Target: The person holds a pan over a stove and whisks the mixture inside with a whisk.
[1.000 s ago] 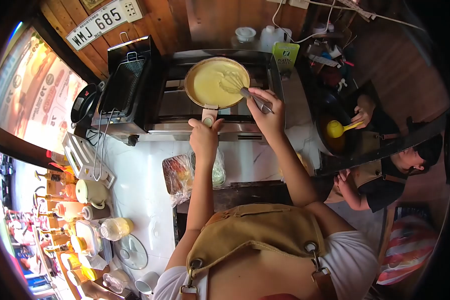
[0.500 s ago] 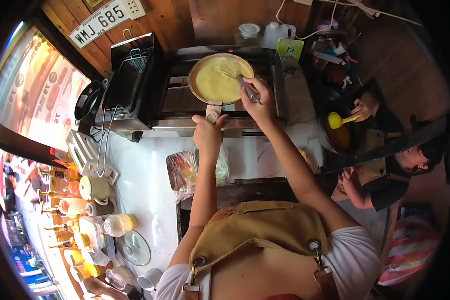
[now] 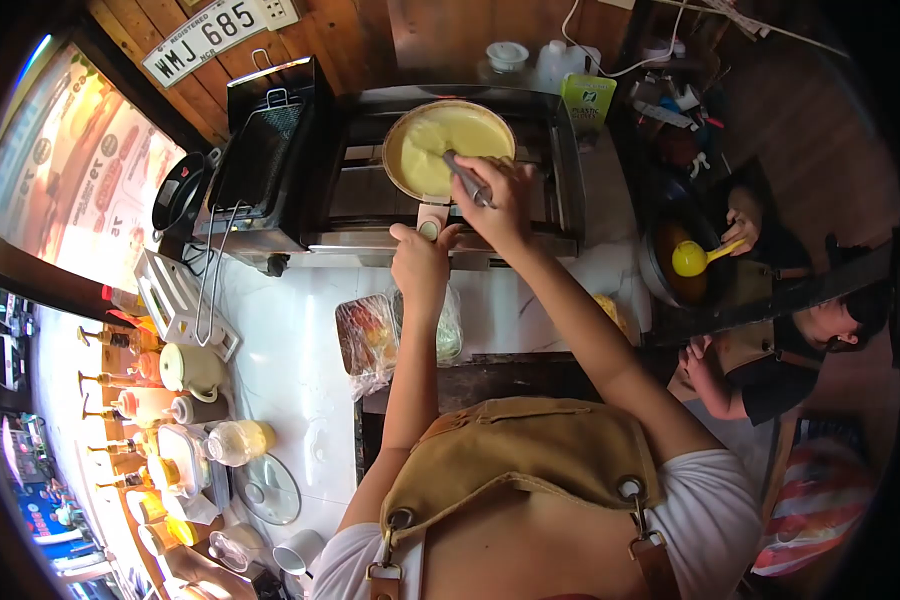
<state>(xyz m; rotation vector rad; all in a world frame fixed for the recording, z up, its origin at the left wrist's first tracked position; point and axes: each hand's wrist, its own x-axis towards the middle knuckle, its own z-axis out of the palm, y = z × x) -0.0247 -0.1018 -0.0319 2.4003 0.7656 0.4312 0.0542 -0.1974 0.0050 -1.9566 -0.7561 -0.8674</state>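
A round pan [image 3: 388,160] of thick pale-yellow sauce [image 3: 465,130] sits on the black stove [image 3: 355,195] in front of me. My left hand [image 3: 422,262] is closed around the pan's light-coloured handle [image 3: 432,218]. My right hand [image 3: 497,203] is wrapped round the grey handle of a whisk [image 3: 467,178]. The whisk leans to the left over the pan, and its wires are blurred in the sauce on the left side.
Left of the stove stand a black grill unit [image 3: 258,160] and a small black pan [image 3: 177,195]. Pump bottles [image 3: 120,340] line the left ledge. Wrapped food trays [image 3: 365,335] lie near my left forearm. At right, another person's hand [image 3: 742,220] holds a yellow ladle [image 3: 690,258] over a wok [image 3: 660,240].
The whisk has swept from the right side of the pan to the left, and my right hand has shifted left with it. The other person's ladle has moved slightly right and down.
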